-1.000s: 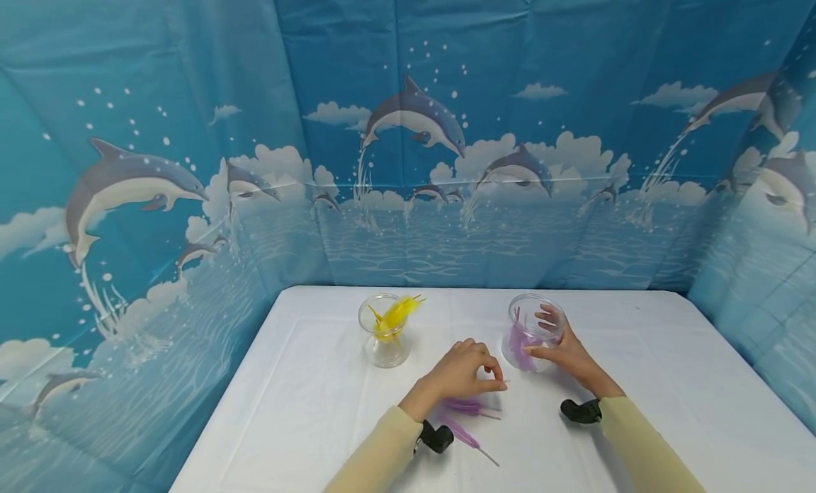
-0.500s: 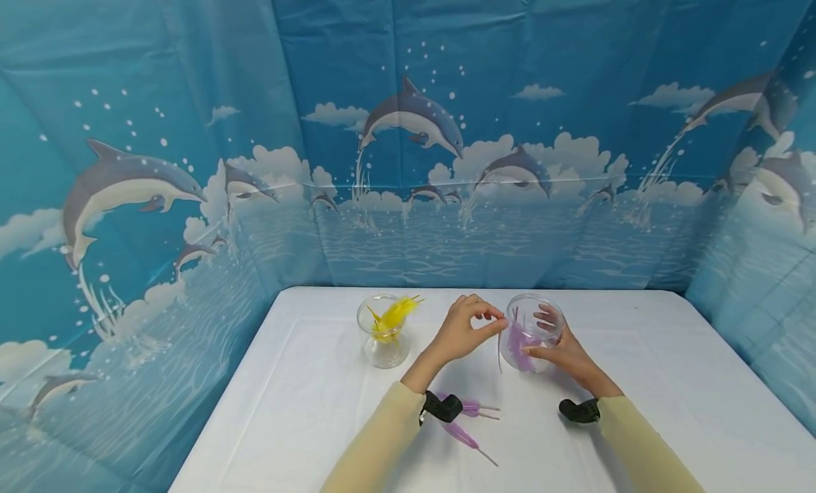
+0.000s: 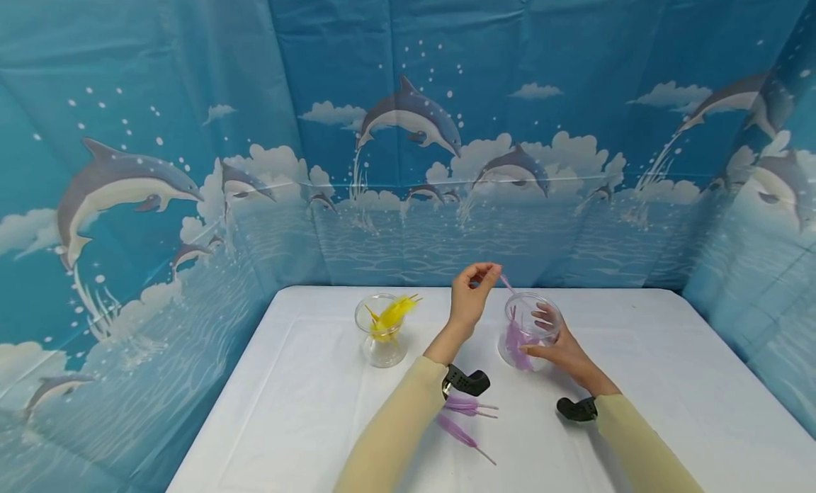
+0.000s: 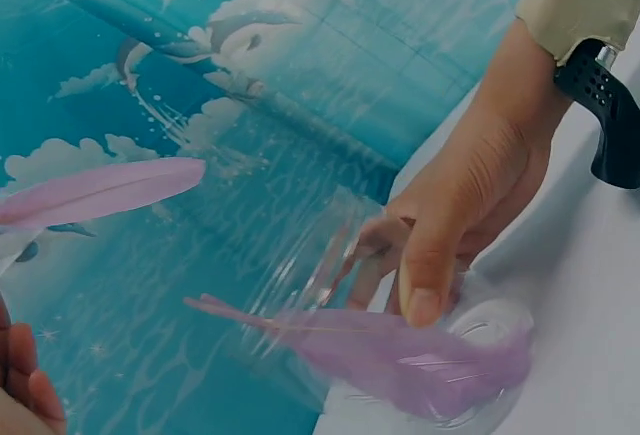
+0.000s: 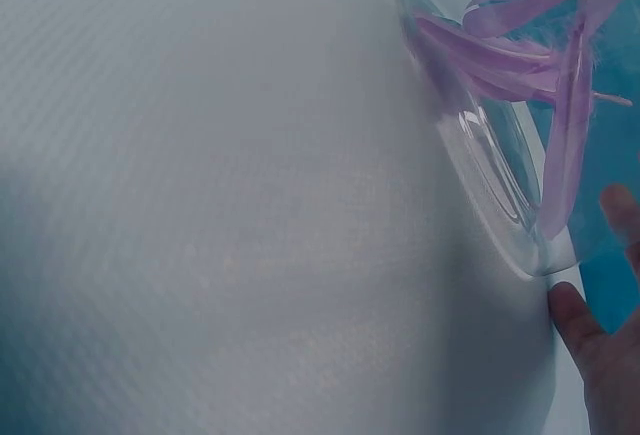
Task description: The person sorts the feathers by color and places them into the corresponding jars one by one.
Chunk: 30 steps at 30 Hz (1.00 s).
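In the head view my left hand (image 3: 470, 295) is raised at the far edge of the table, pinching a purple feather (image 3: 507, 283) between thumb and fingertips. The feather slants down toward the mouth of a clear jar (image 3: 503, 355); the left wrist view shows its rounded vane (image 4: 110, 193) in the air, apart from the jar. My right hand (image 3: 569, 357) grips the jar's right side, thumb in front and fingers behind. Several purple feathers (image 4: 400, 350) stand inside the jar, their quills poking up toward its rim.
A second clear jar (image 3: 384, 355) stands to the left, with yellow feathers (image 3: 394, 313) leaning over its rim. Several more purple feathers (image 3: 455, 431) lie on the white table (image 3: 287, 415), near the left forearm. A dolphin-print curtain (image 3: 408, 238) hangs behind the table.
My left hand has risen from above the table feathers to above the jar's rim, carrying a feather that now points into view at the mouth. The right hand stays on the jar.
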Available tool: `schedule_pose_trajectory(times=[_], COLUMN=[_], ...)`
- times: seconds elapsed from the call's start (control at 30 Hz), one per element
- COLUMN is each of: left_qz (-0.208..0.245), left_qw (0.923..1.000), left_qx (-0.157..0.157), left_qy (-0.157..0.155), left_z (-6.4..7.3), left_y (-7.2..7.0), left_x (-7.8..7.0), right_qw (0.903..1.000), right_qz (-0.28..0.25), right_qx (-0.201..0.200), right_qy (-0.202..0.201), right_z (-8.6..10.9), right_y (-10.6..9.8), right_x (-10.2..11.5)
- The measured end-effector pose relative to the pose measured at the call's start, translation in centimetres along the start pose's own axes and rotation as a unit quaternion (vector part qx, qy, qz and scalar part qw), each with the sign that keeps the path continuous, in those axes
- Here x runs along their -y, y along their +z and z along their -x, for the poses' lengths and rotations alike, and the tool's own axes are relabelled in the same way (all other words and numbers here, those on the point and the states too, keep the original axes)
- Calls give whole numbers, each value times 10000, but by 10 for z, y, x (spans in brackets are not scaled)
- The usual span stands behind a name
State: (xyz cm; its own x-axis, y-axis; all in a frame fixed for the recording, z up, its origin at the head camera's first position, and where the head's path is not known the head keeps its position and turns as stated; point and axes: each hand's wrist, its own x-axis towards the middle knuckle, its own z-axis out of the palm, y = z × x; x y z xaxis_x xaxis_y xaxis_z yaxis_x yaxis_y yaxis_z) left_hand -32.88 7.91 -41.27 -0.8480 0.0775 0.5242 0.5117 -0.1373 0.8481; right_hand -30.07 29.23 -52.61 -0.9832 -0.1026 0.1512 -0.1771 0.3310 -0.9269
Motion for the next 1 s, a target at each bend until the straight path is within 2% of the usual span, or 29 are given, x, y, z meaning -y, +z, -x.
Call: schedule_pose_trajectory(times=[0.13,0.33,0.5,0.63,0.7,0.83,0.93,1.0], left_qz=[-102,-632,-1209,-1571,-1662,-1867,-2194,-2562], left_qw=[9999,9978,9909,9843,9824,9782,9670,9487], left_qx=[-75,22,379,770,840,886,1284,1855], left_qy=[-5,185,445,251,137,206,180,-9], left_z=[-1,4,8,15,18,24,31,38], left_y=[8,16,20,15,9,-5,-18,-26], left_x=[8,20,31,40,42,46,50,51], right_qw=[10000,10000,10000,10000,10000,9999,9999,9998], right_qz=[-35,-89,-64,-18,29,23,-10,-8], right_qx=[3,5,4,-14,-23,-34,-38,-29], right_qy=[-37,37,18,-54,-64,-123,-163,-186], right_z=[-1,-1,-1,-1,-1,-1,0,2], right_y=[1,0,0,2,2,1,0,-1], right_x=[0,-2,-2,-1,0,1,3,3])
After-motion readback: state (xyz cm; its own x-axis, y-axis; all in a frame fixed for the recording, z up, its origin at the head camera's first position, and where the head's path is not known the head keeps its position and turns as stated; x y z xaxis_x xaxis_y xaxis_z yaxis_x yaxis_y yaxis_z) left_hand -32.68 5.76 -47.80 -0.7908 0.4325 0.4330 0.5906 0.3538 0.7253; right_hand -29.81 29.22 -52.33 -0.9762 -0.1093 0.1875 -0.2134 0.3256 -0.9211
